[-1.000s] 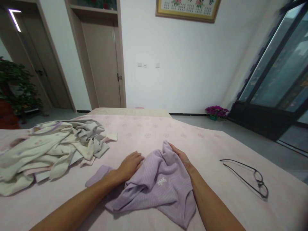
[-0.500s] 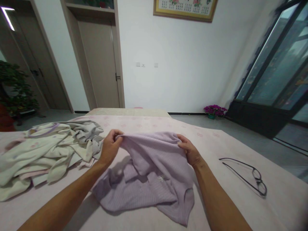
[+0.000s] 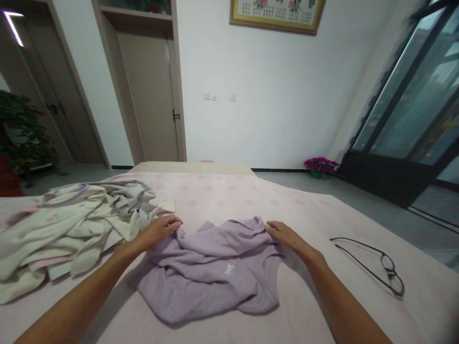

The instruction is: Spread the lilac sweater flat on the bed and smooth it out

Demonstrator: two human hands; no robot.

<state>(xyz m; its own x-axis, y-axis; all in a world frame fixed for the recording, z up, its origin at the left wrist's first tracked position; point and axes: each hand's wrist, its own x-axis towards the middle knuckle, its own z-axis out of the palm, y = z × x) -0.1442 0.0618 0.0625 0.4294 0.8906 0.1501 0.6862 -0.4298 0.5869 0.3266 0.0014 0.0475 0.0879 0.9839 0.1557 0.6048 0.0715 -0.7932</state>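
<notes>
My left hand [image 3: 158, 230] pinches the far left edge of the lilac ribbed top [image 3: 211, 270], and my right hand [image 3: 287, 235] pinches its far right edge, so both are closed on the cloth. The top lies rumpled on the pink bedcover [image 3: 233, 198] straight ahead of me at twelve o'clock, low and close, its white logo facing up and folds bunched between my hands.

At ten o'clock the heap of cream and grey clothes [image 3: 75, 220] lies just beside my left hand. I judge that a wide pull to that side could catch a sleeve of the heap and drag it in with the top. At three o'clock the black glasses [image 3: 376, 262] rest open on the cover, apart from my right arm; a sweeping spread of the cloth or a careless elbow could knock them towards the edge
</notes>
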